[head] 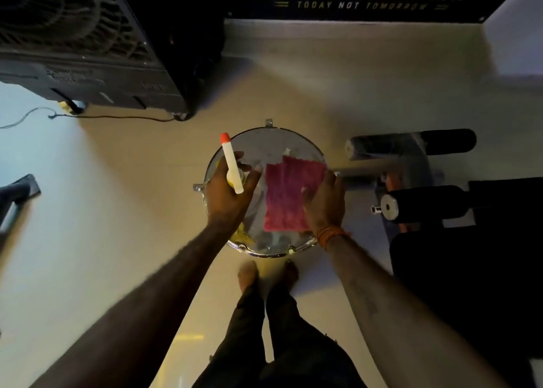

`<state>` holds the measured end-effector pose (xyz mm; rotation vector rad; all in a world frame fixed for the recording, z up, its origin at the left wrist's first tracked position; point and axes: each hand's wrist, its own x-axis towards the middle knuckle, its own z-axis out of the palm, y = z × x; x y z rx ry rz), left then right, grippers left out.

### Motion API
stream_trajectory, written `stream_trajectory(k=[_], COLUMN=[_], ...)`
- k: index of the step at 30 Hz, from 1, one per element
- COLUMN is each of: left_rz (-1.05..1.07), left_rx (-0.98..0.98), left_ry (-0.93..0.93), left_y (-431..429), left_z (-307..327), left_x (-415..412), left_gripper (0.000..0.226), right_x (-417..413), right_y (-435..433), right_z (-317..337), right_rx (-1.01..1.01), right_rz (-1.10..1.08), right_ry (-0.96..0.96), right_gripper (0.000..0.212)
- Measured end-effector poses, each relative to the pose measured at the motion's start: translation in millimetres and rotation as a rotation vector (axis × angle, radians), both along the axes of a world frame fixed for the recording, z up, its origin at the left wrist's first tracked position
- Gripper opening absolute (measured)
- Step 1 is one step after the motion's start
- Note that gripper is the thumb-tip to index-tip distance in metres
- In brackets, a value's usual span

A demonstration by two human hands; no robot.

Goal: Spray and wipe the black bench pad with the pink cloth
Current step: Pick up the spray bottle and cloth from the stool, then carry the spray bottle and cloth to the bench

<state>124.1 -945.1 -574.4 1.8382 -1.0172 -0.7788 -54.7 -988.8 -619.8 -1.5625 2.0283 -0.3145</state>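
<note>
My left hand (227,195) grips a spray bottle (232,164) with a white nozzle head and an orange tip, held over a round metal stool top (264,143). The pink cloth (289,195) lies spread on that round top. My right hand (324,202) rests on the cloth's right edge, thumb on the fabric; whether the fingers pinch it I cannot tell. The black bench pad (467,284) fills the lower right, beside my right forearm.
A large dark air cooler (88,43) stands at the upper left with a cable (117,117) across the floor. Black foam rollers (426,202) and a grey bench frame (411,158) sit right of the stool. My bare feet (264,273) stand just below it.
</note>
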Motion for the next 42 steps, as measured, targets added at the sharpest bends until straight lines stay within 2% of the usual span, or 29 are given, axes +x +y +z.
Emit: stream_trajectory(k=[5,7,14,17,23,25,29,32,37,39,42], left_rz=[0.052,0.049,-0.045,-0.176,-0.399,-0.450,-0.692,-0.837,-1.043,-1.108,-1.189], left_rx=[-0.024,-0.022,-0.030,-0.081,-0.030,-0.014,-0.044,-0.041,-0.006,-0.018,-0.047], left_ry=[0.010,-0.008,-0.052,-0.015,0.137,0.201,0.222,0.201,0.189,0.185,0.170], left_y=[-2.4,-3.8,0.1,6.7,23.3,32.7,65.7,95.4,154.4,179.3,224.6], left_z=[2.7,5.6,14.8,28.8,41.5,47.4,63.0,66.1,58.4,55.1,45.9], left_x=[-8.2,-9.9,-27.5,-50.6,-106.0,-128.5,-191.4,-244.1,-335.5,-374.5,-444.2], left_gripper=[0.046,0.044,0.051,0.046,0.052,0.053,0.037,0.031,0.036,0.029,0.034], right_x=[-5.1,-6.9,-34.8,-59.3,-116.0,-137.6,-192.3,-238.8,-319.6,-352.5,-410.9], right_y=[-4.3,-3.5,7.6,23.8,80.1,106.7,174.8,228.5,318.7,352.4,408.2], right_z=[1.7,2.7,25.6,40.0,58.0,65.9,75.7,81.2,81.4,76.8,60.2], right_rx=[-0.043,-0.066,-0.041,-0.060,-0.140,-0.182,-0.294,-0.374,-0.436,-0.441,-0.460], right_rz=[-0.051,-0.047,-0.152,-0.245,-0.553,-0.622,-0.781,-0.900,-1.044,-1.073,-1.122], right_ry=[-0.171,-0.248,-0.675,-0.781,-0.915,-0.916,-0.885,-0.832,-0.762,-0.750,-0.720], right_gripper=[0.024,0.017,0.024,0.009,0.027,0.035,0.025,0.027,0.023,0.025,0.031])
